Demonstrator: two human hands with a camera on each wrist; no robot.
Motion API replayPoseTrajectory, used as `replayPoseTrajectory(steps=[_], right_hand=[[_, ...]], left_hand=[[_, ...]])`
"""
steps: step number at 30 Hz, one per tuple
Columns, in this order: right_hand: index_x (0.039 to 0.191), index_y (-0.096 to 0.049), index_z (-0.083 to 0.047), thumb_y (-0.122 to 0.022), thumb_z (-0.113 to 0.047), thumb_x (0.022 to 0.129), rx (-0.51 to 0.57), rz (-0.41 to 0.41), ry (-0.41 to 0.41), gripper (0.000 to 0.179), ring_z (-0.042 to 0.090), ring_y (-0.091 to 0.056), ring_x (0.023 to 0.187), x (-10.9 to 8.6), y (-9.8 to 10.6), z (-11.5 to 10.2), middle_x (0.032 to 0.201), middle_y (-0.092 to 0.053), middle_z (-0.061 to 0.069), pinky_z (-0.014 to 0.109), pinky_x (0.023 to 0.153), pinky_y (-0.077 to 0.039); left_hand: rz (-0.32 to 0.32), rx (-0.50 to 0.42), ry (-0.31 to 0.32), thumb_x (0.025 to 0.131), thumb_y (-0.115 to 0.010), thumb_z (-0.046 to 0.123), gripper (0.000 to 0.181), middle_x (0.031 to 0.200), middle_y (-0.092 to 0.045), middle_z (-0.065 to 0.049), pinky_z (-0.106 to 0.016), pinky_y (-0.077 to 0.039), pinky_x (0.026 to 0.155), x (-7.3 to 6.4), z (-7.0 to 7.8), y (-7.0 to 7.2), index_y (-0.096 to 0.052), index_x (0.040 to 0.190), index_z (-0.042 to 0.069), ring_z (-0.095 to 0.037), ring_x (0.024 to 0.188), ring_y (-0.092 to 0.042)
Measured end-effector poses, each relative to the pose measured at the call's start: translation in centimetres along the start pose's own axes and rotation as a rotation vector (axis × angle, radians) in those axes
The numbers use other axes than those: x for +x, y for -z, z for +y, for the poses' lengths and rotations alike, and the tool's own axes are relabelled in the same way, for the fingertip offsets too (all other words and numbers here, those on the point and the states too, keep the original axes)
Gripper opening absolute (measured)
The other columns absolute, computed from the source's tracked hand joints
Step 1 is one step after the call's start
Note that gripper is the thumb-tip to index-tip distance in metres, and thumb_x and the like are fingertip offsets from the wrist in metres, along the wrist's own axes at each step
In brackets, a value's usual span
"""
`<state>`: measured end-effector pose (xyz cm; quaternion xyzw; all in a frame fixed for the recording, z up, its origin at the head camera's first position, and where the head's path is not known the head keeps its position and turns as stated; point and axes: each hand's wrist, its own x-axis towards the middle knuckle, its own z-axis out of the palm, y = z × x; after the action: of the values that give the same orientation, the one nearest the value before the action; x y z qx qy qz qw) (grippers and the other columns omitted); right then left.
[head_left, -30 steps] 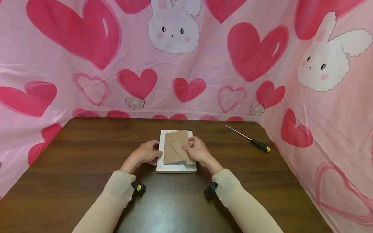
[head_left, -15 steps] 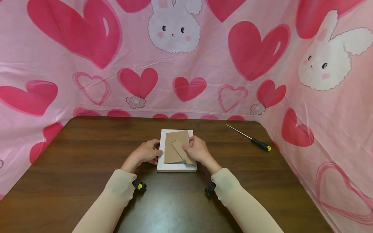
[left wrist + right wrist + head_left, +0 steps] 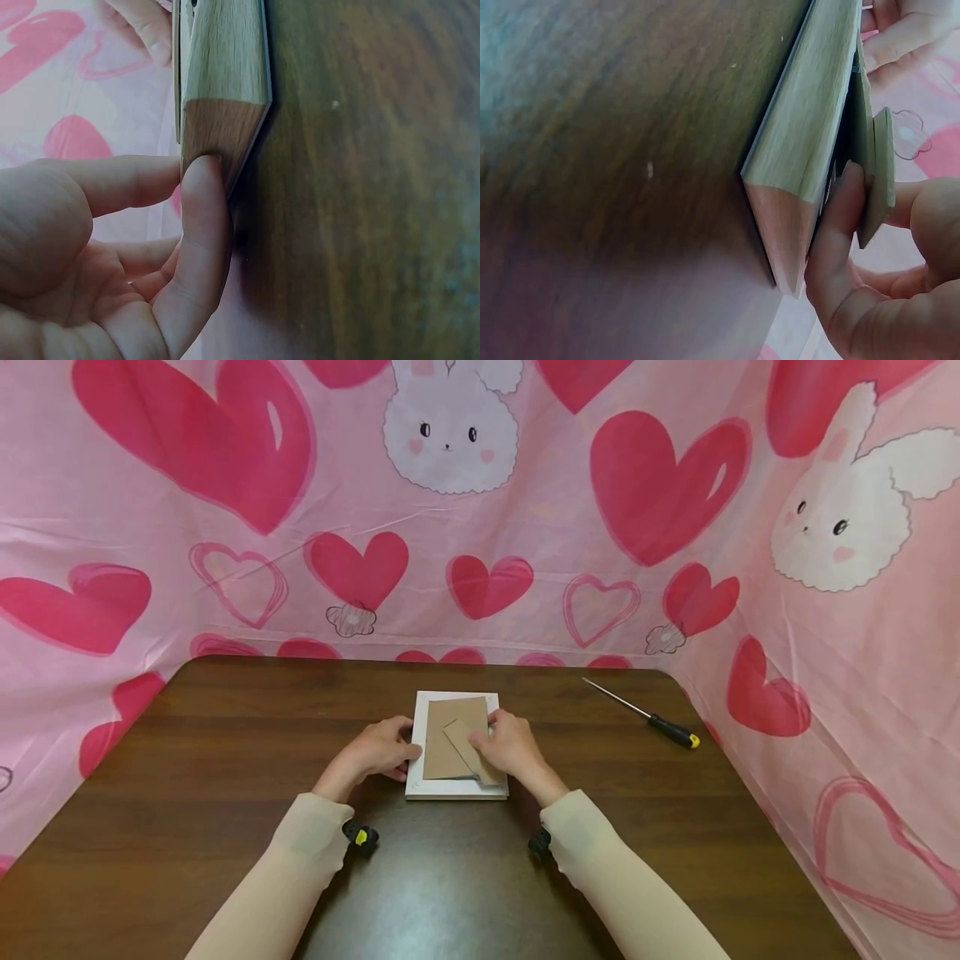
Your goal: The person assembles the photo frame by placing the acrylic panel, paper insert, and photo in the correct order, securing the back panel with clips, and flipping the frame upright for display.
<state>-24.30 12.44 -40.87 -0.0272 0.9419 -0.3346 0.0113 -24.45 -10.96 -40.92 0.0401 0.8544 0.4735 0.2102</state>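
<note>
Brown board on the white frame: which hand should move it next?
Probably the right hand: it pinches the brown board and its flap, with a finger underneath. The left hand holds the white frame, so it could steady that.

Tbl (image 3: 420, 893) glare nr front; wrist pics dim.

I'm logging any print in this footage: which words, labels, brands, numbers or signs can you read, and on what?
None can be read in any view.
Frame: faint marks near its corners, too small to tell whether they are lettering.
Board and its stand: no lettering seen on the brown faces.
Screwdriver: nothing legible.
Cloth: hearts and rabbits, no words seen.
</note>
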Motion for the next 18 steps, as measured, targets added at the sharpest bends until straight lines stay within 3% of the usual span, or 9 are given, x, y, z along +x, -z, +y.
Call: replayPoseTrajectory(steps=[5,9,18], right_hand=[[0.136,-0.060,0.006,-0.076,-0.025,0.098,-0.035,-0.005,0.010,0.051,0.032,-0.071,0.102,0.07,-0.02,-0.22,0.120,-0.074,0.021,0.048,0.091,-0.062],[0.134,-0.063,0.005,-0.076,-0.025,0.099,-0.057,-0.012,0.012,0.048,0.033,-0.071,0.102,0.14,-0.03,-0.31,0.120,-0.074,0.020,0.049,0.091,-0.062],[0.143,-0.058,0.005,-0.074,-0.031,0.100,-0.172,-0.051,-0.001,0.058,0.043,-0.067,0.121,0.28,0.38,-0.94,0.136,-0.067,0.027,0.054,0.102,-0.057]], left_hand=[[0.005,0.013,-0.021,0.100,-0.072,0.014,0.065,0.102,-0.060,-0.020,-0.036,-0.066,0.070,-0.04,-0.15,-0.03,-0.042,0.154,-0.005,-0.026,0.084,-0.066],[0.015,0.015,-0.030,0.098,-0.075,0.015,0.067,0.099,-0.061,-0.019,-0.036,-0.066,0.069,0.02,-0.20,-0.13,-0.043,0.153,-0.004,-0.025,0.081,-0.067],[0.034,0.026,-0.038,0.097,-0.075,0.013,0.064,0.098,-0.062,-0.020,-0.037,-0.066,0.068,0.17,-0.22,-0.37,-0.045,0.151,-0.006,-0.026,0.079,-0.068]])
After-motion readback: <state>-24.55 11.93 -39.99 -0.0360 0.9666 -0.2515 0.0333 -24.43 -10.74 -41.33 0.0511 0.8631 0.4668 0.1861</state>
